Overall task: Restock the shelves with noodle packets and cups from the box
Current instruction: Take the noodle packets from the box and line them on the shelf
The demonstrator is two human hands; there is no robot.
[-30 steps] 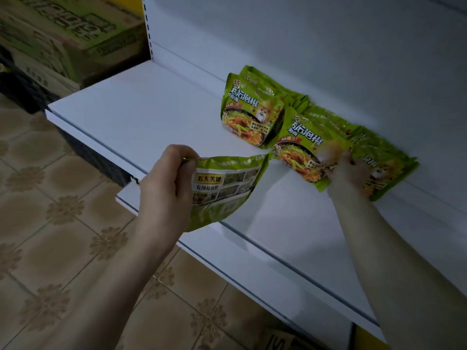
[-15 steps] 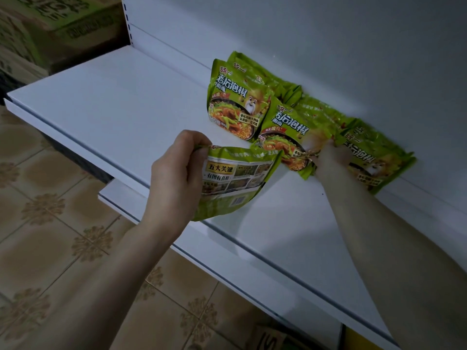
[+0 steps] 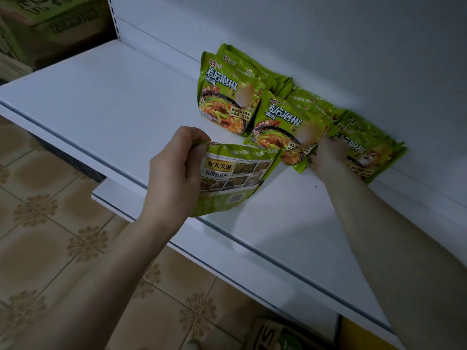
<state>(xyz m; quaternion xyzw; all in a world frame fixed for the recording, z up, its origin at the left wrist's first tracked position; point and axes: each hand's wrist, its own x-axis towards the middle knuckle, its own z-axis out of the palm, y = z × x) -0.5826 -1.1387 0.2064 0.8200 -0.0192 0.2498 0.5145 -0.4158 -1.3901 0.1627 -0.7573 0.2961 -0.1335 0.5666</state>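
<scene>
Your left hand (image 3: 174,173) pinches 1 green noodle packet (image 3: 240,183) by its top edge, with the back panel and barcode facing you, above the front of the white shelf (image 3: 101,104). Your right hand (image 3: 328,157) rests among the leaning packets (image 3: 227,97) at the back wall. Its fingers are buried between 2 of them, so its grip cannot be told. The rear packets overlap and their count is unclear.

A white shelf (image 3: 101,97) backs onto a plain white panel (image 3: 328,34) in dim light. The beige floor tiles (image 3: 38,248) carry brown floral motifs. Cardboard cartons (image 3: 50,26) sit stacked at upper left.
</scene>
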